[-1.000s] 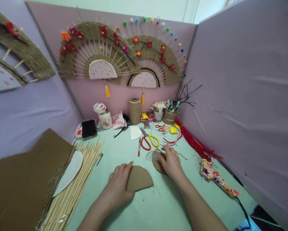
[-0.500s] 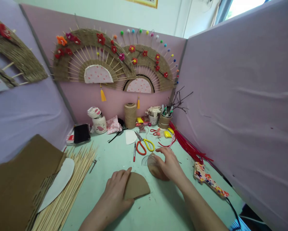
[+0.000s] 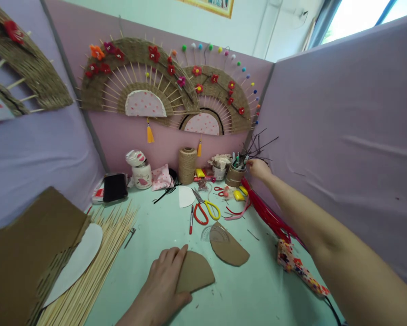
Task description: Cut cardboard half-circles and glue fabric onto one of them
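Note:
My left hand (image 3: 162,283) rests at the bottom centre, fingers curled over the left edge of a brown cardboard semicircle (image 3: 196,276) lying on the green table. A second cardboard semicircle (image 3: 229,249) lies free to its right, partly over a clear protractor (image 3: 207,233). My right hand (image 3: 258,168) is stretched to the back right, at the pen cup (image 3: 234,175) and the dark twigs (image 3: 259,145). Its fingers are small and partly hidden, so I cannot make out whether they hold anything.
Scissors (image 3: 203,208) and a red pen (image 3: 191,219) lie mid-table. A twine spool (image 3: 187,165), jar (image 3: 141,173) and black phone (image 3: 115,187) stand at the back. Bamboo skewers (image 3: 94,267) and corrugated cardboard (image 3: 23,253) fill the left. Red strips (image 3: 268,213) and a glue gun (image 3: 298,267) lie right.
My right hand left the second cardboard semicircle and reached back to the pen cup. The left hand stayed on its piece. The camera tilted up a little.

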The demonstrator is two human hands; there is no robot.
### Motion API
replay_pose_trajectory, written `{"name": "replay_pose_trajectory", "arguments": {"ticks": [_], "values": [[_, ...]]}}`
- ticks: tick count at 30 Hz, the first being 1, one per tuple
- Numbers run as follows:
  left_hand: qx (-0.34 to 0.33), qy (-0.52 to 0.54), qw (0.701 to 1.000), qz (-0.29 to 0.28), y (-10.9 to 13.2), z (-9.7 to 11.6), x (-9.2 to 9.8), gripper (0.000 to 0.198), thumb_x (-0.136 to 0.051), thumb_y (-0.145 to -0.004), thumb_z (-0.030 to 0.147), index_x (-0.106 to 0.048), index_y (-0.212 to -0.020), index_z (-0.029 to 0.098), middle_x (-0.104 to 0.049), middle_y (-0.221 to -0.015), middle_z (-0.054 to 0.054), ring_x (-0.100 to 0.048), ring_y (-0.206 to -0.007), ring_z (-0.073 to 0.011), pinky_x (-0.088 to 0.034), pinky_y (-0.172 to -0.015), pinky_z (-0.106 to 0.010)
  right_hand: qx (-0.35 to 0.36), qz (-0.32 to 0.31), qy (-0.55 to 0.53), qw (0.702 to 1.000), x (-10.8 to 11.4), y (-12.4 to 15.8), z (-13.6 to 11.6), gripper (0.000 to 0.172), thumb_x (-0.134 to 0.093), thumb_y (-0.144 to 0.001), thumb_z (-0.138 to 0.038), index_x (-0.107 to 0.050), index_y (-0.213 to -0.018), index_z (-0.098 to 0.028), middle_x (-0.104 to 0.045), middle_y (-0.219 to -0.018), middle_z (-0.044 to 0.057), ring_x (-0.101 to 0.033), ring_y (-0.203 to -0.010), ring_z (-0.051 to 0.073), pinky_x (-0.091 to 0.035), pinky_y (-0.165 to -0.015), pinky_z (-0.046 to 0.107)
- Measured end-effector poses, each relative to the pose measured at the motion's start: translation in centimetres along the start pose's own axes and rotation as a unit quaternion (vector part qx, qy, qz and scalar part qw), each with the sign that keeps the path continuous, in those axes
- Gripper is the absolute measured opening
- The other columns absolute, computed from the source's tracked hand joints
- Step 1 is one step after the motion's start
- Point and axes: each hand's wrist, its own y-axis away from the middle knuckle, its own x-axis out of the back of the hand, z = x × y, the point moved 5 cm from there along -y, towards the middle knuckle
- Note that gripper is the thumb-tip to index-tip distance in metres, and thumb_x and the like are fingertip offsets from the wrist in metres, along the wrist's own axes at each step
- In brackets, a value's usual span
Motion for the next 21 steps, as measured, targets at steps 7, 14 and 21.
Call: {"name": "replay_pose_trajectory", "arguments": {"ticks": [7, 14, 21], "values": [[0.023, 0.01, 0.999, -0.02, -0.4, -0.2, -0.1, 0.089, -0.06, -0.061, 0.027, -0.034, -0.146, 0.02, -0.043, -0.142, -0.009, -0.033, -0.131, -0.0298, -0.026, -0.108, -0.04, -0.017, 0.04, 0.042, 0.998, -1.3, -2.3, -0.8, 0.031, -0.054, -0.093, -0.036, -0.058, -0.119, -0.018, -0.061, -0.118, 0.008, -0.061, -0.102, 0.021, -0.051, -0.087, 0.042], [0.03, 0.016, 0.999, -0.034, -0.7, -0.4, -0.2, 0.09, -0.061, -0.06, 0.027, -0.034, -0.146, 0.019, -0.042, -0.143, -0.01, -0.032, -0.132, -0.03, -0.024, -0.109, -0.04, 0.021, 0.042, 0.1, 0.994, 3.0, -1.5, -1.9, 0.029, -0.046, -0.088, -0.019, -0.067, -0.106, -0.011, -0.07, -0.103, 0.018, -0.064, -0.096, 0.027, -0.045, -0.077, 0.033], [0.031, 0.023, 0.999, -0.027, -0.7, -0.4, -0.1, 0.089, -0.062, -0.06, 0.028, -0.037, -0.145, 0.02, -0.043, -0.143, -0.01, -0.033, -0.132, -0.0307, -0.026, -0.108, -0.041, 0.165, -0.033, 0.166, 0.972, 2.7, -4.0, -6.9, 0.024, -0.054, -0.082, -0.024, -0.071, -0.097, -0.018, -0.07, -0.109, 0.011, -0.057, -0.107, 0.025, -0.038, -0.091, 0.031]]}}
